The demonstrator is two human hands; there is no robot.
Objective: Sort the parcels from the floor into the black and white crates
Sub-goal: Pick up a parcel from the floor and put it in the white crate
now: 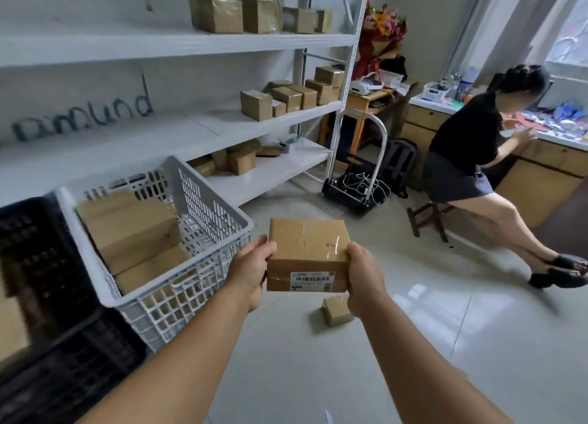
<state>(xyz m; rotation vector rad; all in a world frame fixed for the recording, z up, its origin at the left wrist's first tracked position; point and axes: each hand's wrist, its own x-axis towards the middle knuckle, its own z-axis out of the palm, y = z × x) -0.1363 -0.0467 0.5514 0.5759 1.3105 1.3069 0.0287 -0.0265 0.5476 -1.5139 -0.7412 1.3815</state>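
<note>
Cardboard fills the middle of the view: a brown parcel (pixel 308 254) sealed with clear tape is held out in front of the person, above the floor (pixel 413 344) and just to the right of the white crate (pixel 203 229). Both bare forearms reach forward from the bottom edge. The left hand (pixel 251 272) grips the parcel's left side, thumb on the top face and fingers curled underneath. The right hand (pixel 364 278) grips the right side in the same way, thumb over the top edge. The near face of the parcel carries a white label (pixel 311 279) with a barcode, turned toward the camera.

Inside the white crate lie several brown boxes, a large one (pixel 127 229) toward the back and a flatter one (pixel 152 269) nearer the front wall. The black crate (pixel 41 264) stands touching the white one on its left; what it holds cannot be made out, as that part is dark and blurred. One small box (pixel 337 310) sits on the floor below the held parcel, between the two forearms.

Behind the crates stands a white shelf unit (pixel 222 41) with more brown boxes on three levels. A folding hand cart (pixel 356 188) with cables on its deck stands beside the shelf's end. At the right a second person (pixel 461 156) sits on a wooden stool (pixel 428 218) at a cluttered counter (pixel 541 156).
</note>
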